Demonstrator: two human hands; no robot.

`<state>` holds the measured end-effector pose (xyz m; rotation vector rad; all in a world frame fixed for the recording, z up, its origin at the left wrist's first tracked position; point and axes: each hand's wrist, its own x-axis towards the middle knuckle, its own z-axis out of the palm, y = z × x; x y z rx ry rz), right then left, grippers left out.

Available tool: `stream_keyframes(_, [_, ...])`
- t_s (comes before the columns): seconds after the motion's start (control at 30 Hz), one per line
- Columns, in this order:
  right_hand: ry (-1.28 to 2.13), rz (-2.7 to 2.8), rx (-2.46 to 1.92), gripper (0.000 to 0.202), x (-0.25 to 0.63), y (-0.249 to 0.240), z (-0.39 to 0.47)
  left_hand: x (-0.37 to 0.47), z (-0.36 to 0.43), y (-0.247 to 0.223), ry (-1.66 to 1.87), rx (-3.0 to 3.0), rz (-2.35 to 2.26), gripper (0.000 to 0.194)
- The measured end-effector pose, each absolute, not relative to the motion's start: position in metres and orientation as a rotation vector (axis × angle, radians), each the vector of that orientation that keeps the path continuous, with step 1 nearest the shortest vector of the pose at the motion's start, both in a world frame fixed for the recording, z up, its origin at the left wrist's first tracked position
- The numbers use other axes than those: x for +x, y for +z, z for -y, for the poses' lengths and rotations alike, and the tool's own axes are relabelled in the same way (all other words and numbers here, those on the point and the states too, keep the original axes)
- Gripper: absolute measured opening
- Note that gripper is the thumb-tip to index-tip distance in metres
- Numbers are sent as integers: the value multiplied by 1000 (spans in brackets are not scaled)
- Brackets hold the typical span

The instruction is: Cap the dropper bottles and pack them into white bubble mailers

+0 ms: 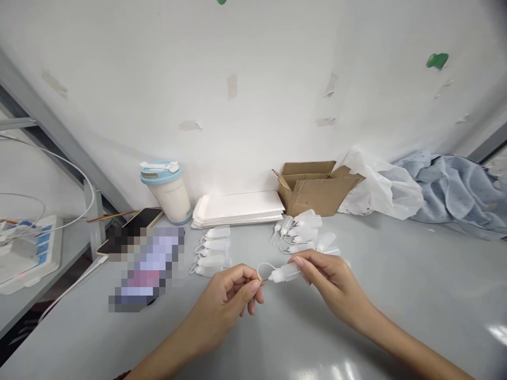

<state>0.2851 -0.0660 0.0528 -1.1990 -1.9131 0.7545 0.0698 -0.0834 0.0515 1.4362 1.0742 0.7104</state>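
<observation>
Translucent plastic: pinching bottle (287, 272) by its rear in right hand (330, 277), looped strap (267, 263) in left hand (233, 293), by needle (265, 280); keep bottle steady, needle straight, no sideways push.

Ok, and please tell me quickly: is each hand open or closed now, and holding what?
Left hand: closed, pinching a thin, curved white plastic strap.
Right hand: closed, holding a small translucent white plastic bottle.

Brt light w/ glare on lower tbl (428, 285).
</observation>
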Motion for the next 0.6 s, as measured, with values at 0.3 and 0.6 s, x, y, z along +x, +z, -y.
stream_keyframes(0.3, [828, 1983, -1208, 33, 286, 49, 63, 73, 87, 53, 625, 1493, -1191, 19])
stream_keyframes(0.6, [867, 1982, -1155, 36, 278, 43, 67, 75, 88, 46, 642, 1486, -1189, 21])
